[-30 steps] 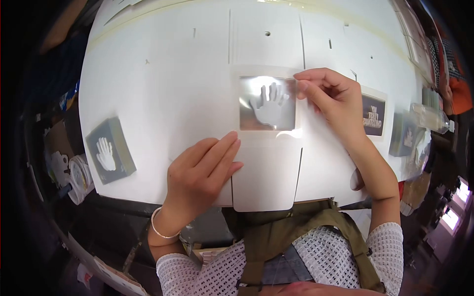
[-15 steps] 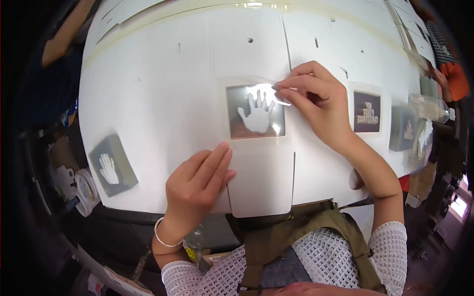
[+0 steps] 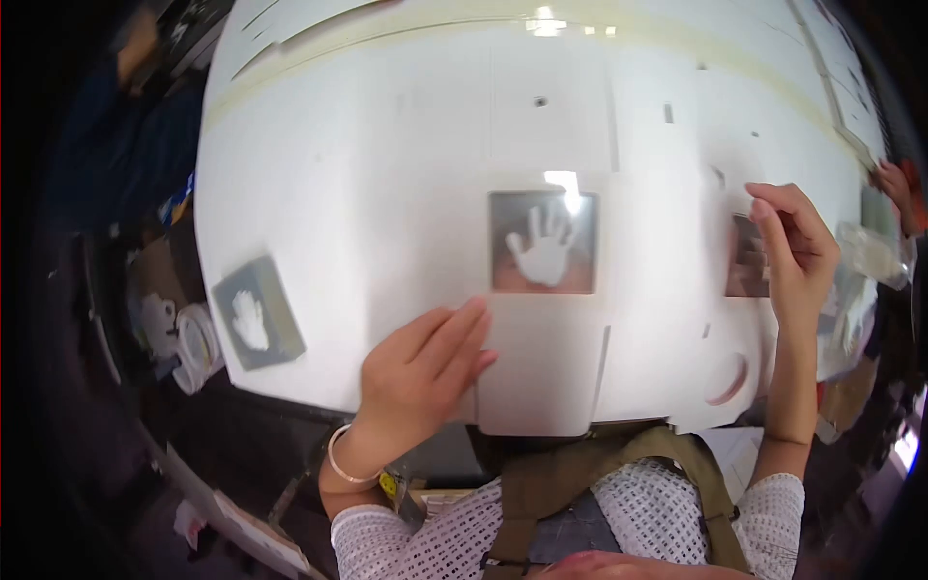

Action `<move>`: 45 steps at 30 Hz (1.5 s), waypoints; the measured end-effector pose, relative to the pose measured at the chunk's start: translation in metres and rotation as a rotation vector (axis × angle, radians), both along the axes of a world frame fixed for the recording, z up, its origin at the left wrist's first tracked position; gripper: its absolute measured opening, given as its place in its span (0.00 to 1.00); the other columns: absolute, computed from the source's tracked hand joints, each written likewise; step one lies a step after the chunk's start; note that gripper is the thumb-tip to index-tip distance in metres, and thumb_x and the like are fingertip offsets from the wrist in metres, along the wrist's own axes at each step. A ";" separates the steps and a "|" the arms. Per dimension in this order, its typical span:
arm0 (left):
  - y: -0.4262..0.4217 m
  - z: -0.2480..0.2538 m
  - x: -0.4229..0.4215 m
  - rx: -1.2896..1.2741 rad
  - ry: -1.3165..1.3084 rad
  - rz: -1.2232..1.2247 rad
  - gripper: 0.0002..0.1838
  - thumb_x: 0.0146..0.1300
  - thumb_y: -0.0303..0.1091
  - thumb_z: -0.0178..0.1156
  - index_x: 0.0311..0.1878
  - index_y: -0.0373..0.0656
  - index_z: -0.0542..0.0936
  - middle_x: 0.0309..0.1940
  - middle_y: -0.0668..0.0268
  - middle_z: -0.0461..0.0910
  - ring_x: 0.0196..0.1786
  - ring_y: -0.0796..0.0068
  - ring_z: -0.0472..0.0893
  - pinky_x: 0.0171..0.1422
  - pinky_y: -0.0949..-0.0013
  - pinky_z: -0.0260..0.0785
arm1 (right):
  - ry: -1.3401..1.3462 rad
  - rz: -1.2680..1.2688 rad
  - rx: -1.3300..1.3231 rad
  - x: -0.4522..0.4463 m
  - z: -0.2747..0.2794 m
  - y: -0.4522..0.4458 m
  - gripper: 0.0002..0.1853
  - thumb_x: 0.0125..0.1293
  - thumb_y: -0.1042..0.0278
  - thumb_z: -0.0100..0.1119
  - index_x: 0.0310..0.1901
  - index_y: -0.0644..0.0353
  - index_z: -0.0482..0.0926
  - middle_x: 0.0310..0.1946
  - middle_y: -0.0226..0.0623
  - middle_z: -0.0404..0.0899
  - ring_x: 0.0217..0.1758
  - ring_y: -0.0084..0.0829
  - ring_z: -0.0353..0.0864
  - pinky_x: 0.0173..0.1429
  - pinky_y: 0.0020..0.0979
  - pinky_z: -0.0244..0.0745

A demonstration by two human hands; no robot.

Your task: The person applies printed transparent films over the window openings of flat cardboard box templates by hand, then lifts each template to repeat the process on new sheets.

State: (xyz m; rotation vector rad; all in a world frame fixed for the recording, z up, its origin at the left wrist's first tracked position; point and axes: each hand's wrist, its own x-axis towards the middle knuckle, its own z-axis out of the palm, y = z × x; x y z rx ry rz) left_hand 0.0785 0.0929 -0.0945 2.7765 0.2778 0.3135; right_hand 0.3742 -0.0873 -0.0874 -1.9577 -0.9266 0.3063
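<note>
A dark, glossy square plate with a white handprint lies in a pale surround on the white work surface. My left hand rests near its lower left corner, fingers stretched out and close together, holding nothing visible. Over to the right, my right hand is raised beside a second dark plate and hides part of it. Its thumb and forefinger are nearly pinched together; whatever may be between them is too blurred to make out.
At the left edge sits a grey block-like stack with a white handprint on top. A clear plastic bottle lies at the right edge, by clear wrapping. A round cut-out shows near the front right. Other people's arms appear at both far sides.
My right hand has left the upper right corner of the handprint plate and moved right to the second plate. My left hand stays by the handprint plate. The whole view has shifted.
</note>
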 end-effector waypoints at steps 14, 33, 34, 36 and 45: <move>-0.001 0.034 0.015 -0.345 0.196 0.346 0.20 0.48 0.20 0.61 0.48 0.33 0.80 0.49 0.51 0.79 0.51 0.57 0.80 0.56 0.64 0.70 | 0.039 -0.513 0.165 0.034 -0.013 -0.104 0.08 0.66 0.77 0.53 0.43 0.66 0.81 0.26 0.30 0.76 0.21 0.13 0.66 0.24 0.14 0.56; -0.006 0.040 0.043 -0.262 0.310 0.404 0.17 0.51 0.18 0.61 0.47 0.34 0.80 0.38 0.54 0.82 0.37 0.67 0.82 0.45 0.70 0.73 | -0.072 -0.283 0.073 0.040 -0.025 -0.107 0.09 0.62 0.83 0.52 0.43 0.69 0.79 0.34 0.37 0.76 0.33 0.21 0.73 0.33 0.18 0.67; -0.006 0.038 0.042 -0.262 0.298 0.407 0.16 0.52 0.18 0.61 0.47 0.34 0.80 0.38 0.54 0.82 0.37 0.67 0.82 0.44 0.70 0.73 | -0.083 -0.267 0.068 0.040 -0.025 -0.106 0.10 0.62 0.84 0.52 0.43 0.70 0.79 0.34 0.38 0.76 0.33 0.22 0.73 0.34 0.19 0.67; -0.006 0.038 0.041 -0.257 0.298 0.402 0.16 0.52 0.19 0.61 0.47 0.34 0.80 0.38 0.54 0.82 0.36 0.67 0.82 0.44 0.71 0.73 | -0.127 -0.254 0.048 0.041 -0.025 -0.105 0.10 0.61 0.84 0.53 0.43 0.70 0.79 0.33 0.38 0.76 0.34 0.23 0.73 0.35 0.20 0.67; -0.007 0.040 0.040 -0.241 0.326 0.391 0.14 0.55 0.22 0.61 0.47 0.33 0.80 0.39 0.55 0.82 0.38 0.68 0.82 0.45 0.70 0.72 | -0.197 -0.237 -0.003 0.040 -0.027 -0.098 0.12 0.58 0.86 0.54 0.43 0.68 0.80 0.33 0.41 0.77 0.32 0.28 0.75 0.35 0.23 0.69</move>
